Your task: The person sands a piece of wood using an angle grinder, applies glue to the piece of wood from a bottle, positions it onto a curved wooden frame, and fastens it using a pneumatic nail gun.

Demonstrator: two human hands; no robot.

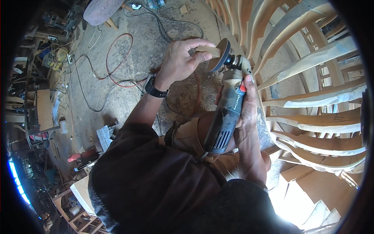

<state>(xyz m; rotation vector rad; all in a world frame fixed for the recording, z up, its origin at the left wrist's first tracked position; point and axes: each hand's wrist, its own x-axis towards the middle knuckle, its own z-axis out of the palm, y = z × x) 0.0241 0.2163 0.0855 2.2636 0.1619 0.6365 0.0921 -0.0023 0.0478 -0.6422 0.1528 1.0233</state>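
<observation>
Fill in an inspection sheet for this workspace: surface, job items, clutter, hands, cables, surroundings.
Surface: grey floor, stained and dusty-looking.
Job items: angle grinder with round disc; small tan block at the disc's face, contact unclear.
Clutter: round-topped stool, wood scrap and red-handled item on the floor.
Hands: left hand pinches the block; right hand grips the grinder; no gloves.
Cables: red line looped on the floor, with dark cords nearby.
Surroundings: rows of curved wooden pieces to the right.
</observation>
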